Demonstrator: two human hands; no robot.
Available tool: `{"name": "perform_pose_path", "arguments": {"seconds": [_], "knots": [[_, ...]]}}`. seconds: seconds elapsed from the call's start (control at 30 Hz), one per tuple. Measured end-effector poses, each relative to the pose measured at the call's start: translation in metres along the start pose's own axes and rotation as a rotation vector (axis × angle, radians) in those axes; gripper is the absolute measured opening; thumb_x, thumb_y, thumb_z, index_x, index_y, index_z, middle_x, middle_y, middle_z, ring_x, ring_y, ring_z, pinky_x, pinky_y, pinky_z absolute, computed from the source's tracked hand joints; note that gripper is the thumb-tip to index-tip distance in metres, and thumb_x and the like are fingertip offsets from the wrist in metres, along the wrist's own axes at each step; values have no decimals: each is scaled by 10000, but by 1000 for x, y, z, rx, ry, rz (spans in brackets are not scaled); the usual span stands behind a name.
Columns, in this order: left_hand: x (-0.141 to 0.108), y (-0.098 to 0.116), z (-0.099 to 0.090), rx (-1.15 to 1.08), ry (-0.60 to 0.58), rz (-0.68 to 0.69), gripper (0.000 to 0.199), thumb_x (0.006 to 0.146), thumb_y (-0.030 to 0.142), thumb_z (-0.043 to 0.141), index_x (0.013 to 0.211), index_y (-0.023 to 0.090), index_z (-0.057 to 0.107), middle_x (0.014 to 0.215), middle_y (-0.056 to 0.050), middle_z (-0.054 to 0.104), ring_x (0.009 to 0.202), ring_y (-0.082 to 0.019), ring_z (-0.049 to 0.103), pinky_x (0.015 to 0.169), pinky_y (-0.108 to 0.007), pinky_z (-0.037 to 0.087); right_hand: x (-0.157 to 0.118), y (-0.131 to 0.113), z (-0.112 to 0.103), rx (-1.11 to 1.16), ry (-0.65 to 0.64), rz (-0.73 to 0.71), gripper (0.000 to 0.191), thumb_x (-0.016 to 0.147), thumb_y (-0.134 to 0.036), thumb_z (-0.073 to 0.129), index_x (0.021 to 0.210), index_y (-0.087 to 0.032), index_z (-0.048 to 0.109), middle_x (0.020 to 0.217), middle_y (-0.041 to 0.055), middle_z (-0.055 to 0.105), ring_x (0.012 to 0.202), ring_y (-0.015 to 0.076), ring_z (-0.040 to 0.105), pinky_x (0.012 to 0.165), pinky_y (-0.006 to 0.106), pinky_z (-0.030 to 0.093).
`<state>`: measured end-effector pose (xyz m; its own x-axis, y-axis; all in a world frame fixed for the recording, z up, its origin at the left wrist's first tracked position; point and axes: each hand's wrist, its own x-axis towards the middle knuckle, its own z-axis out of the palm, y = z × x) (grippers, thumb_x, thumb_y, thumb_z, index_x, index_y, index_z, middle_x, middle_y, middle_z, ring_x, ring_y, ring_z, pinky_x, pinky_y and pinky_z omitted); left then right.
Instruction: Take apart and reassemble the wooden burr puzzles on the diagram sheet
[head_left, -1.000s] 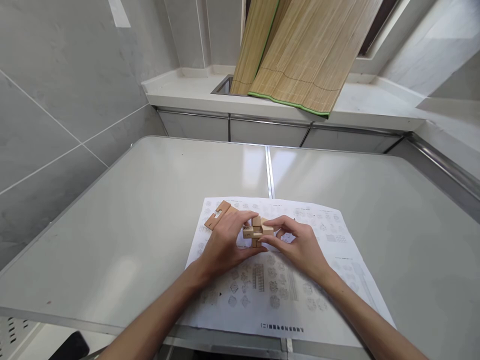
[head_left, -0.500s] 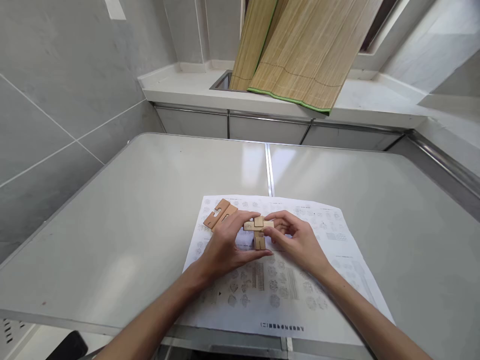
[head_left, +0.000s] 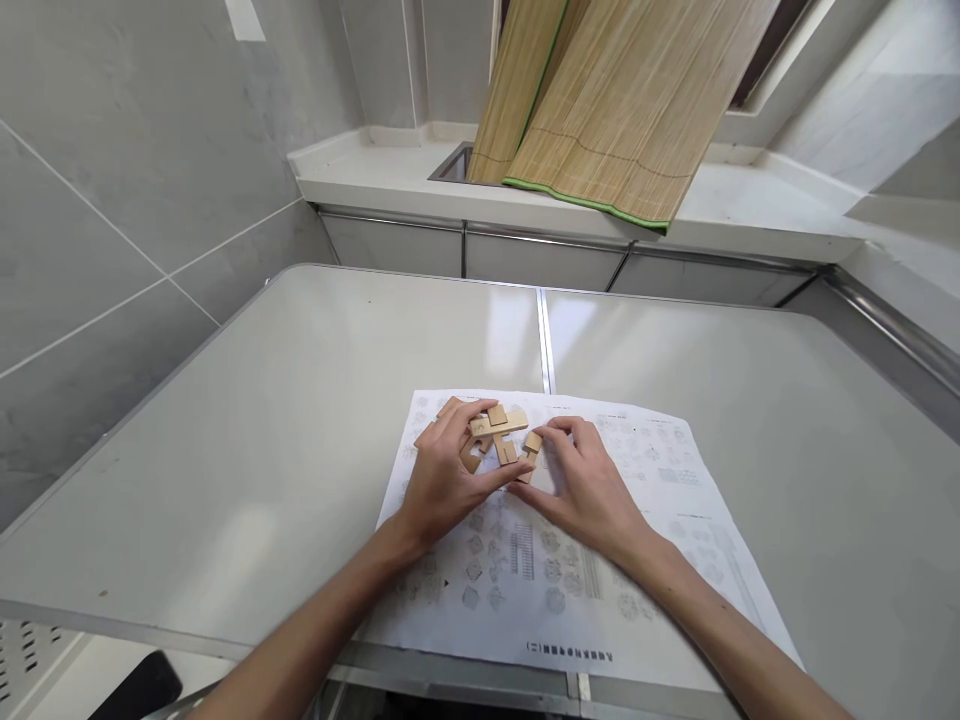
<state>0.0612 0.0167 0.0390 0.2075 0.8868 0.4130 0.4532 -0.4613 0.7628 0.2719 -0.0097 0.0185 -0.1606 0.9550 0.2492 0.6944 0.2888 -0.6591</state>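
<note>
Between the thumb and fingers of my left hand (head_left: 442, 480) are light wooden pieces (head_left: 501, 424) joined in a cross shape. My right hand (head_left: 600, 492) pinches a small notched wooden piece (head_left: 532, 443) just right of them, its lower end close to my left thumb tip. Reddish-brown flat wooden pieces (head_left: 448, 406) lie behind my left hand, mostly hidden by it. Under both hands is a large white printed sheet (head_left: 570, 620) with small drawings and text.
The sheet lies on a pale table (head_left: 300, 400) with a metal seam (head_left: 545, 330) down its middle. Beyond the table stand a white counter (head_left: 375, 185) and a hanging bamboo mat (head_left: 622, 110). A black object (head_left: 142, 688) is at the lower left.
The cross-shaped pieces have shifted left and tilted with my left hand. My right hand has moved off them and now pinches a separate notched piece. The view has shifted slightly.
</note>
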Motion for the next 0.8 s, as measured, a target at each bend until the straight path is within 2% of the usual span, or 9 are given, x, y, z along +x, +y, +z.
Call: {"name": "perform_pose_path", "arguments": {"seconds": [0.1,0.2,0.27,0.4,0.63,0.8], "knots": [[0,-1,0,5,-6,19,650,799,528,899,1310,244,615,1228,-90,719,1103,-279,710,945,-421,589,3,-1,-6,143,-13,76,511,880,-523,799,1285,-245,658,1279,152,670,1152,353,645,953,526,566],[1,-1,-1,-7,-7,46,677,801,554,889,1333,251,602,1246,-90,715,1114,-279,706,957,-428,583,9,-2,-18,390,-127,238,571,871,-569,801,1335,-264,666,1238,127,735,1088,322,699,946,491,571],[1,-1,-1,-9,-4,65,706,789,561,895,1349,253,593,1252,-90,716,1120,-282,701,958,-433,582,11,-2,-26,549,-205,311,547,901,-575,759,1343,-268,664,1192,107,763,1088,301,716,980,479,558],[0,-1,-1,17,-31,105,697,797,517,904,1361,259,584,1253,-93,723,1157,-300,690,958,-455,585,12,-1,-31,748,-280,327,451,949,-562,700,1276,-262,624,978,52,762,954,253,717,950,449,546],[-2,-4,1,84,-87,326,665,843,428,887,1392,251,556,1274,-106,730,1176,-300,701,988,-463,586,7,2,-21,850,-337,357,506,912,-567,779,1252,-293,523,988,21,717,932,243,701,887,411,530],[-1,-3,-1,93,-83,370,632,866,420,869,1384,244,552,1254,-107,738,1151,-295,704,969,-459,585,7,2,-20,828,-315,368,542,878,-564,815,1235,-294,509,987,20,708,917,244,687,865,409,531]]}}
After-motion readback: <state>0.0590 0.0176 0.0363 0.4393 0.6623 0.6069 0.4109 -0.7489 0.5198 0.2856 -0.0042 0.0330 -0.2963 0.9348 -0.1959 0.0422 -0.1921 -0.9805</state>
